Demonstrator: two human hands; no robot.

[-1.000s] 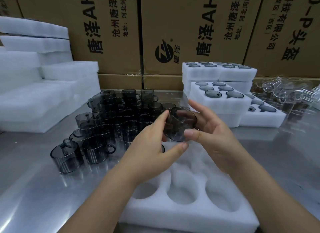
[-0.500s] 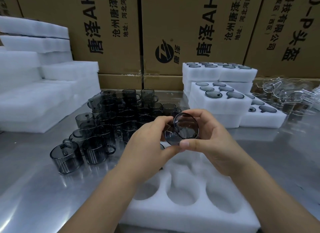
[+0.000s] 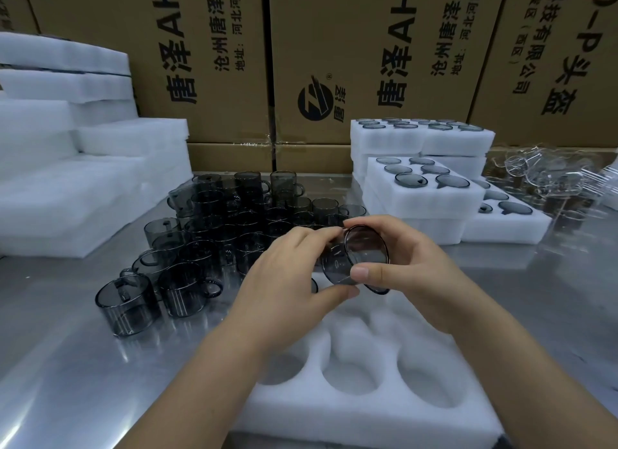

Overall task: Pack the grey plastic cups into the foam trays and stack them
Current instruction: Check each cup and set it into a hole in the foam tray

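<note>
Lying on its side in mid-air, a grey plastic cup (image 3: 356, 259) is held between both hands above the far end of a foam tray (image 3: 364, 415). The left hand (image 3: 284, 275) pinches it, thumb below and fingertips on top. The right hand (image 3: 414, 264) curls round the rim end, thumb across the front. Three round pockets show along the tray's near edge.

Just left of the hands, a crowd of loose grey cups (image 3: 230, 221) stands upright on the tabletop (image 3: 67, 365), a bright, reflective metal sheet that mirrors them. To the right, behind the hands, packed trays (image 3: 421, 211) are stacked in steps, grey discs showing in their pockets. Beyond them, at the right edge, lies a heap of clear plastic parts (image 3: 541, 178). Blank white foam slabs (image 3: 67, 188) are piled at the far left. A wall of brown cardboard cartons (image 3: 334, 41) printed with black Chinese lettering closes off the back of the tabletop.
</note>
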